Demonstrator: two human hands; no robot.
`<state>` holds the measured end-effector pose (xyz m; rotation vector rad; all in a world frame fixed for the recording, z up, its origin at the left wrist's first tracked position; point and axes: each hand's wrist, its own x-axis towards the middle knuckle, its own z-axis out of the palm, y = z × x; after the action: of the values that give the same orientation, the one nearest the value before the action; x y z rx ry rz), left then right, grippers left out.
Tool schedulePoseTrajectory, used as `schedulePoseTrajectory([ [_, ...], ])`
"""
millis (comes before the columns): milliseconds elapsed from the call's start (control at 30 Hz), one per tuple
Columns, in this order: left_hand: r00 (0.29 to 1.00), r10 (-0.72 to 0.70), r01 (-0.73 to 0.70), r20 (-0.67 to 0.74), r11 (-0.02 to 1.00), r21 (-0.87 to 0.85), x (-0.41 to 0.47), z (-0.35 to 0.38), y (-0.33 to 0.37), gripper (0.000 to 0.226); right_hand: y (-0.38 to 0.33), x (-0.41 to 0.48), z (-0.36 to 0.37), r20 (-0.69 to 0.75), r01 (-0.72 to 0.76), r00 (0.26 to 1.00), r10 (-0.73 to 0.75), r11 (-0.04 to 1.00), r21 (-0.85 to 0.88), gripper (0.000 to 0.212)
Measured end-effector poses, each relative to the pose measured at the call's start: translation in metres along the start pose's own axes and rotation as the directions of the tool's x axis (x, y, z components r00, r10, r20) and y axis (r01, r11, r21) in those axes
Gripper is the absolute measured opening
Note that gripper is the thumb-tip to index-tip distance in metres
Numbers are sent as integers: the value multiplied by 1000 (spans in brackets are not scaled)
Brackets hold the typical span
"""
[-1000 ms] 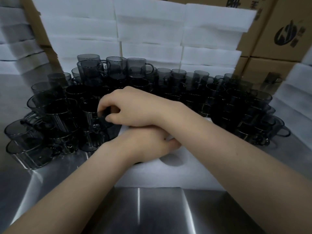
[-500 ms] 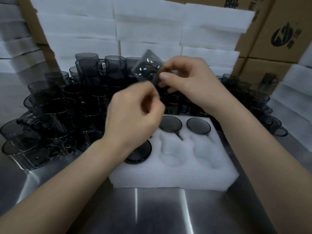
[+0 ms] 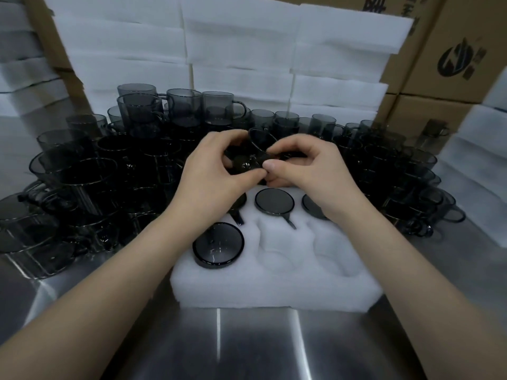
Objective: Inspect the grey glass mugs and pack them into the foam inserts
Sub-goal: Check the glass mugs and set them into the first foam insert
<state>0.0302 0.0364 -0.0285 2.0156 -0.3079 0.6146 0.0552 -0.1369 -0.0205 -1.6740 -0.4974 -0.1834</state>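
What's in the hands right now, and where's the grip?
One mug, tilted, in both hands: the left hand and the right hand each pinch its wall, thumbs on the near side.

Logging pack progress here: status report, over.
One grey mug held by left hand and right hand, over foam insert. Four seated mugs, two front pockets free. Nothing blocking.

Glossy smoked-glass mugs (image 3: 82, 171), matt fibrous white foam insert (image 3: 274, 283), brushed reflective steel table (image 3: 247, 346).

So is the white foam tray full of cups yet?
Not full. In the foam insert, the front middle pocket and front right pocket are empty; others hold mugs.
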Motion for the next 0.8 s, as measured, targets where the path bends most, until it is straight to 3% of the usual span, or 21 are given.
schedulePoseTrajectory([
  [133, 999, -22, 28, 45, 989, -142, -1, 1, -2, 53, -1, -1, 4, 55, -23, 998, 22, 999, 24, 52],
  [200, 999, -15, 20, 37, 987, -160, -2, 0, -2, 51, -2, -2, 7, 75, -22, 997, 26, 999, -47, 59],
  [333, 1000, -12, 14, 16, 986, -166, -2, -1, -3, 57, -2, -2, 10, 108, 50, 994, -24, 970, -239, 52],
  [533, 999, -21, 27, 36, 984, -178, -2, -1, 0, 56, -7, -5, 7, 184, 153, 978, -99, 939, -307, 51],
  [800, 994, -108, 110, 19, 969, -223, -3, 2, 1, 50, -7, -5, 13, -32, 386, 901, -434, 831, -400, 32],
])
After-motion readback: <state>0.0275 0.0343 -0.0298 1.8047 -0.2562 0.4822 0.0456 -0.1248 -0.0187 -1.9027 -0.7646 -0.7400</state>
